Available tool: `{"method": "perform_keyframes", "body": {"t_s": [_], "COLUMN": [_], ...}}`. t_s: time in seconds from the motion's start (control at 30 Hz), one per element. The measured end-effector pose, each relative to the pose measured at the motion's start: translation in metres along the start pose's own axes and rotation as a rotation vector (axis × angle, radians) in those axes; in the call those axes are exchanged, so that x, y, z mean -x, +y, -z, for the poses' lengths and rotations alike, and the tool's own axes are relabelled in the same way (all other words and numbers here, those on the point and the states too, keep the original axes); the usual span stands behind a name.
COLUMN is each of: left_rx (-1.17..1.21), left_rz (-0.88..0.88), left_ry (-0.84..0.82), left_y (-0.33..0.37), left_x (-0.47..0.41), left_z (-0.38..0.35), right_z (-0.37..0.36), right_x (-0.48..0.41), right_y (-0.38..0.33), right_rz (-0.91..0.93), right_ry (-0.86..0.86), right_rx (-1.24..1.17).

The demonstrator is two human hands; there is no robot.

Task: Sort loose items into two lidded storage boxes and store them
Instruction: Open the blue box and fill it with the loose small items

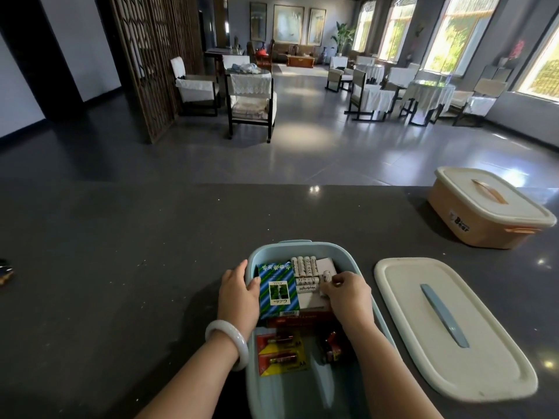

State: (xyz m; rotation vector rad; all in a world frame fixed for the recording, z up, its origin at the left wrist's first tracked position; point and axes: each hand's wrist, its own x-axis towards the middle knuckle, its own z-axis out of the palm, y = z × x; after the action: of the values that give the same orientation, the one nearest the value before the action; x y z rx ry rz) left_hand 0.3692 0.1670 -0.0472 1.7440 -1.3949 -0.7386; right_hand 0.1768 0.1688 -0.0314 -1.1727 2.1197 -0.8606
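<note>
Dark counter (121,252), blue box (302,246) of batteries (305,267), left hand (237,293) gripping green pack (278,293), right hand (348,293) pinching white battery (326,276)

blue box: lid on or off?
Off. Blue box is open-topped, left hand gripping its rim, right hand pinching a battery inside; its lid lies flat on the counter beside it.

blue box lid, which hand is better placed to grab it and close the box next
Probably right. The lid lies right of the blue box, beside the right hand, which must first release its white battery. The left hand holds the box's left rim and would have to cross over.
</note>
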Motion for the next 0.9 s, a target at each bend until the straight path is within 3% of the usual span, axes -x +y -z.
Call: {"method": "perform_keyframes", "body": {"t_s": [0.33, 0.5, 0.9], "left_rx": [0.011, 0.012, 0.028], "left_rz": [0.016, 0.014, 0.006], "left_ry": [-0.007, -0.007, -0.007], "left_y": [-0.002, -0.002, -0.003], "left_x": [-0.001, -0.001, -0.001], "left_z": [-0.001, -0.002, -0.002], "right_z": [0.000, 0.001, -0.004], "right_x": [0.005, 0.009, 0.012], "right_y": [0.006, 0.011, 0.014], "right_rz": [0.073, 0.190, 0.235], "right_ry": [-0.038, 0.020, 0.156], "right_rx": [0.077, 0.210, 0.242]}}
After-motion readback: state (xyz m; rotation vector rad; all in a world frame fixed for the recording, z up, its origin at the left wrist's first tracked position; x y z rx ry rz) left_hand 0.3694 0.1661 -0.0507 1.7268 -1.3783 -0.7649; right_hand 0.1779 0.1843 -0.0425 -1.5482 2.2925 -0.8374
